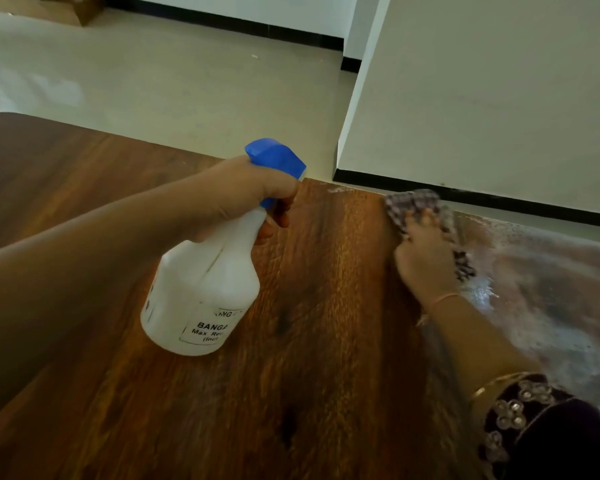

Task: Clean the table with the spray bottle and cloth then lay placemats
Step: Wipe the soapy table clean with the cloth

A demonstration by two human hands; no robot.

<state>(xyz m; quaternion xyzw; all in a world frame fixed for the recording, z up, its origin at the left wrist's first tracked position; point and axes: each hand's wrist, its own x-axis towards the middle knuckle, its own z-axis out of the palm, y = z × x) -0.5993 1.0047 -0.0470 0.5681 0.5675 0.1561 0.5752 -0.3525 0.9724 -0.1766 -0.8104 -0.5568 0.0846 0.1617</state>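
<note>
My left hand (243, 194) grips the neck of a white spray bottle (201, 292) with a blue trigger head, held tilted above the middle of the wooden table (309, 341). My right hand (426, 254) presses a checked cloth (413, 206) flat on the table near its far edge. To the right of the cloth the tabletop is wet and shiny with spray (541, 289). No placemats are in view.
A white wall corner with a black skirting (465, 194) stands just beyond the table's far edge on the right. Beige tiled floor (170, 81) lies beyond the table on the left. A brown box (80, 8) sits at the top left.
</note>
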